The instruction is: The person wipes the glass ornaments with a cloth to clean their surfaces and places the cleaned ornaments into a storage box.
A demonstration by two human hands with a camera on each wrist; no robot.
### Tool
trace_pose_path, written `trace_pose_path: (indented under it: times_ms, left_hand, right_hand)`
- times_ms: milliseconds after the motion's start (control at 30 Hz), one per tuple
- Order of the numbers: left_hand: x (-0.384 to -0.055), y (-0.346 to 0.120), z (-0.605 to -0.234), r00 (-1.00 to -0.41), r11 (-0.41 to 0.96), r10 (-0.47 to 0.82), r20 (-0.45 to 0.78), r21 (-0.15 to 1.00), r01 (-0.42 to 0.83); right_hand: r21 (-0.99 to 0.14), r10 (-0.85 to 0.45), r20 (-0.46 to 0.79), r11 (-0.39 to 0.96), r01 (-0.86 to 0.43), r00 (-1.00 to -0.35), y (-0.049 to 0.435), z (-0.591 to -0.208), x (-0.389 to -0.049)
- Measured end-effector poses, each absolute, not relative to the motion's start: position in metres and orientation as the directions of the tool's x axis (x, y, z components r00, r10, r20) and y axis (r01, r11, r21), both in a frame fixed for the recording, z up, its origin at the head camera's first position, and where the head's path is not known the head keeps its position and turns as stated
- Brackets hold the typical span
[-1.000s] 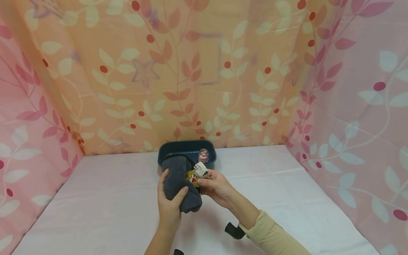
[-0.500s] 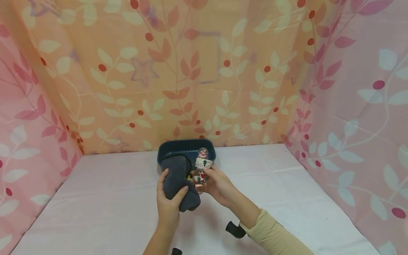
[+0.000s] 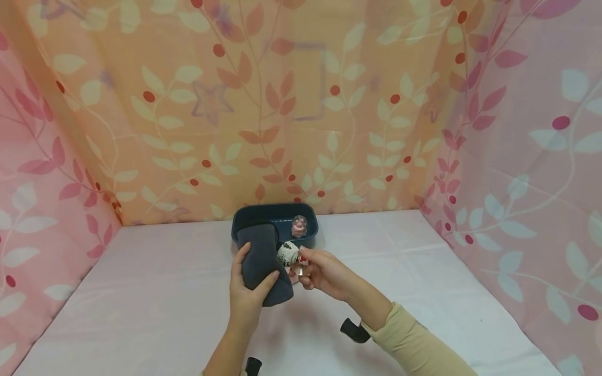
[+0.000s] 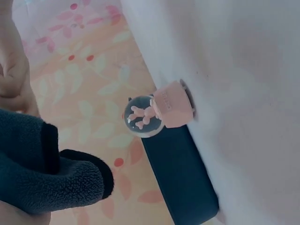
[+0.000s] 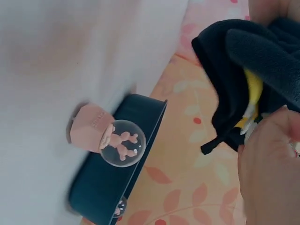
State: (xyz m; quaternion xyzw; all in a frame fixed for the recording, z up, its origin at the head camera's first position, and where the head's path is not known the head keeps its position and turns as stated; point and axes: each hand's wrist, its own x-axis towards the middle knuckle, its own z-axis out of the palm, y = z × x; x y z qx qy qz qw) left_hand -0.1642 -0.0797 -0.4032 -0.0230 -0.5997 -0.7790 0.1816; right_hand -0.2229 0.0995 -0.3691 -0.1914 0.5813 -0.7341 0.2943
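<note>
My left hand (image 3: 248,284) grips a dark blue-grey fleece cloth (image 3: 259,256), folded over with black edging. Beside it, my right hand (image 3: 331,274) holds a small snow globe (image 3: 288,254) by its clear ball, its white base turned left against the cloth. A bit of red shows inside the ball. In the right wrist view, fingers hide most of this globe, and a yellow patch (image 5: 254,89) shows within the cloth folds. A pink snow globe (image 4: 173,105) stands on the table below the hands, mostly hidden from the head view.
A dark blue basin (image 3: 308,241) stands at the back of the table, with another pink snow globe (image 3: 299,226) inside at its right. Two black curved pieces (image 3: 355,331) show near the forearms. Floral curtains (image 3: 282,104) surround the white-covered table (image 3: 155,292).
My right hand has turned the snow globe: its white base pointed up half a second ago and now faces left into the cloth. My left hand keeps its grip on the cloth, nearly in place.
</note>
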Motion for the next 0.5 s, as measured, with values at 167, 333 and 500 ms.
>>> trace_pose_path:
  times_ms: [167, 333, 500]
  left_hand:
    - [-0.1634, -0.0745, -0.4067, -0.937, -0.116, -0.217, 0.274, 0.946, 0.304]
    - [-0.1634, -0.0702, -0.4086, -0.936, -0.074, -0.21, 0.282, 0.95, 0.303]
    - [-0.168, -0.0708, -0.4101, -0.952, -0.296, -0.164, 0.258, 0.908, 0.297]
  right_hand:
    - [-0.973, -0.631, -0.134, -0.063, 0.223, -0.764, 0.0958, -0.3675, -0.221]
    - [-0.967, -0.629, -0.193, -0.01, 0.256, -0.753, 0.0926, -0.3652, -0.2199]
    - [-0.938, -0.703, -0.247, 0.001, 0.347, -0.666, 0.0944, -0.365, -0.2227]
